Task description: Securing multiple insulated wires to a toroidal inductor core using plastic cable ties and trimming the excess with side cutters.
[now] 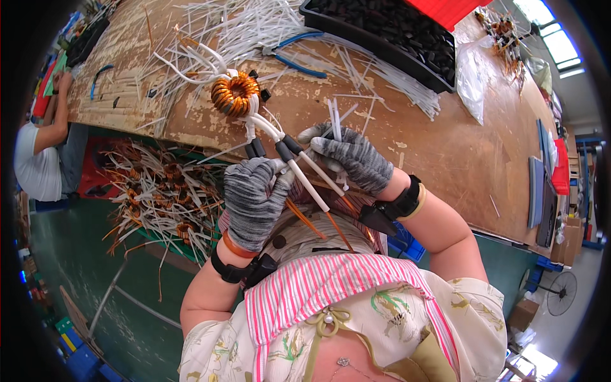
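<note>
Both gloved hands meet near centre: left hand fisted at nine o'clock, right hand pinching at two o'clock.

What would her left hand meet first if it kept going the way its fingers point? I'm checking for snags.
Probably the copper-wound toroid coil on the workbench; the left hand points up its sleeved leads, though depth is unclear.

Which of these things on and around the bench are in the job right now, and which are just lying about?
In hand:
- copper coil
- white sleeved leads
- left hand
- right hand

Lying about:
- blue pliers
- black tray
- loose white tubes
- plastic bag
</note>
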Demonstrator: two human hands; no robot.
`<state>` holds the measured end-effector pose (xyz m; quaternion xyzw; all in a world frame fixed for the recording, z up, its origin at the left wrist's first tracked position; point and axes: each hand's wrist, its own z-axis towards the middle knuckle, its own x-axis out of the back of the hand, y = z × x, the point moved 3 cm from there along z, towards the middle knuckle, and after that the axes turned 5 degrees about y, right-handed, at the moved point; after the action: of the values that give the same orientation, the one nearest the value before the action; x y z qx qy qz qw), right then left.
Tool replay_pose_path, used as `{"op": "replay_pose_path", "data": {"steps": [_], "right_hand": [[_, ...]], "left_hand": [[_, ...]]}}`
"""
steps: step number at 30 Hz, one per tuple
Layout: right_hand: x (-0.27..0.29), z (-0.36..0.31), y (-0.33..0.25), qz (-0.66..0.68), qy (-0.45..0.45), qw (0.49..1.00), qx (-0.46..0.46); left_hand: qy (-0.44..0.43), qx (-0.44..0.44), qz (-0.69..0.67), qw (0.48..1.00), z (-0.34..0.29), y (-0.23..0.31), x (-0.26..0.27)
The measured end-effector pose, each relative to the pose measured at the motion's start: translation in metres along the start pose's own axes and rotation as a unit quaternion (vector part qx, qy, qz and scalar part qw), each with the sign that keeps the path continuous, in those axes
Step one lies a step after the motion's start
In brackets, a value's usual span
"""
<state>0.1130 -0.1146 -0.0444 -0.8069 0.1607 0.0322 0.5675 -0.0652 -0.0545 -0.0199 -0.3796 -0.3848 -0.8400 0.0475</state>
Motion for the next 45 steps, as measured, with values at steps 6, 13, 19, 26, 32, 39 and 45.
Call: {"op": "replay_pose_path", "data": {"steps": [6,13,19,26,32,39,45], "right_hand": [[0.006,-0.001,-0.014,-0.078,0.018,0.979,0.185],[-0.009,0.007,-0.027,0.013,-0.001,0.983,0.183],[-0.014,0.007,-0.036,-0.141,-0.028,0.973,0.183],[-0.017,0.003,-0.041,-0.292,-0.001,0.937,0.192],[-0.024,0.002,-0.039,-0.289,-0.015,0.942,0.169],[-0.027,0.004,-0.027,-0.140,-0.043,0.978,0.150],[-0.027,0.002,-0.034,-0.095,-0.057,0.978,0.178]], "left_hand": [[0.032,0.029,-0.030,0.999,-0.002,0.002,0.005],[0.070,0.021,-0.033,0.997,-0.003,0.000,0.006],[0.076,-0.036,0.004,0.996,0.002,0.002,0.008],[0.094,-0.022,-0.039,0.995,0.005,0.004,0.010],[0.090,-0.058,-0.023,0.994,0.008,0.004,0.008],[0.091,-0.111,-0.012,0.989,0.014,0.005,0.010],[0.064,-0.111,0.036,0.991,0.022,0.015,0.020]]}}
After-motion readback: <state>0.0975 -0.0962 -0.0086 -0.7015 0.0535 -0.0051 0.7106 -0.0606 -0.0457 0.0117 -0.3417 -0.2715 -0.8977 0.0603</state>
